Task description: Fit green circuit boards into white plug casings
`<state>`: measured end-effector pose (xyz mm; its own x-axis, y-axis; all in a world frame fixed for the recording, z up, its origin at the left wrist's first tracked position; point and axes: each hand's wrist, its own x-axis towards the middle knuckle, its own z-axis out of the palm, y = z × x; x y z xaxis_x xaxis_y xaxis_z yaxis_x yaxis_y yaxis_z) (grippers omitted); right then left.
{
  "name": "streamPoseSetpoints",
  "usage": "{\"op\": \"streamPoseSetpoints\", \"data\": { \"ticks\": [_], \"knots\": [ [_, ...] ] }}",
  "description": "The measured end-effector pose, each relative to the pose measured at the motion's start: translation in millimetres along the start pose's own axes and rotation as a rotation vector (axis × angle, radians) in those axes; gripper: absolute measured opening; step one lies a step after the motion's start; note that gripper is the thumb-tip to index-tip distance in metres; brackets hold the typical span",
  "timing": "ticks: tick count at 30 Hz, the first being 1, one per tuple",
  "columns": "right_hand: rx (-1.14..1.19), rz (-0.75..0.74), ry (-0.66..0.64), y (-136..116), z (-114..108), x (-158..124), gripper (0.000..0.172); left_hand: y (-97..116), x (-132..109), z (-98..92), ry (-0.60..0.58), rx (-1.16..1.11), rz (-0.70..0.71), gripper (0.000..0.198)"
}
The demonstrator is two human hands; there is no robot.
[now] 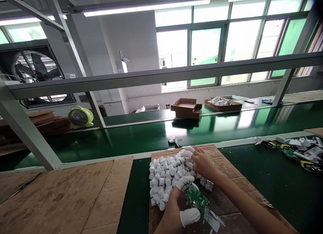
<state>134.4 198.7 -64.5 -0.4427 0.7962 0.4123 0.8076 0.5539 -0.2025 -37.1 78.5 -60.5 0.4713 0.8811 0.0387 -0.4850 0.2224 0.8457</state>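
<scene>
My left hand (180,203), with white finger cots on thumb and fingertips, grips a green circuit board (198,201) low in the view. A white piece (214,222) hangs at the board's lower right. My right hand (199,161) reaches into a heap of small white plastic parts (166,178); its cot-covered fingertips are curled among the parts, and what they pinch is hidden. The heap lies on a sheet of brown cardboard (227,200) on the green table.
A green conveyor belt (151,134) runs across behind the heap, under a grey metal frame (161,77). Circuit boards and white casings (300,151) lie at the right. Cardboard sheets (63,197) cover the left. Brown trays (186,107) and a small green fan (80,117) stand beyond.
</scene>
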Motion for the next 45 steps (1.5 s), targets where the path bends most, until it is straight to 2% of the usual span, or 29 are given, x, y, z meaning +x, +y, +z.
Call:
{"op": "streamPoseSetpoints", "data": {
  "ticks": [6,10,13,15,18,19,21,23,25,30,33,36,40,43,45],
  "knots": [
    [0.098,0.062,0.12,5,7,-14,0.035,1,-1,-2.5,0.129,-0.102,-0.05,0.077],
    [0.239,0.107,0.204,10,13,-22,0.034,10,-2,1.7,0.148,-0.098,-0.034,0.08],
    [0.335,0.166,0.233,10,5,-26,0.029,14,0,2.4,0.169,-0.088,-0.018,0.08],
    [0.562,0.232,0.203,6,-8,-30,0.025,14,2,1.0,0.188,-0.098,-0.019,0.079],
    [1.185,0.274,0.048,-10,-32,-41,0.022,13,3,-2.9,0.223,-0.104,-0.005,0.076],
    [1.355,0.243,-0.005,-17,-38,-45,0.02,12,3,-4.4,0.228,-0.098,0.003,0.076],
    [1.512,0.123,-0.077,-30,-46,-51,0.015,12,3,-7.3,0.23,-0.075,0.011,0.074],
    [1.52,-0.006,-0.086,-42,-50,-56,0.008,13,3,-9.9,0.225,-0.052,0.022,0.072],
    [1.496,-0.057,-0.063,-50,-50,-58,0.007,13,4,-11.7,0.214,-0.036,0.026,0.072],
    [1.45,0.003,-0.063,-55,-45,-60,0.013,14,4,-11.8,0.124,-0.043,0.003,0.078],
    [1.57,0.077,-0.08,-58,-41,-60,0.023,17,3,-10.3,0.104,-0.023,-0.006,0.075],
    [1.6,0.071,-0.026,-62,-37,-60,0.017,20,2,-8.5,0.106,-0.005,-0.013,0.07],
    [1.477,0.02,0.051,-63,-37,-61,0.012,17,2,-7.3,0.086,-0.023,0.021,0.066],
    [1.485,-0.006,0.059,-64,-35,-63,0.011,14,2,-9.1,0.093,-0.012,0.062,0.063],
    [1.58,0.049,0.02,-67,-33,-63,0.013,15,1,-11.6,0.108,0.041,0.077,0.065]
  ]
}}
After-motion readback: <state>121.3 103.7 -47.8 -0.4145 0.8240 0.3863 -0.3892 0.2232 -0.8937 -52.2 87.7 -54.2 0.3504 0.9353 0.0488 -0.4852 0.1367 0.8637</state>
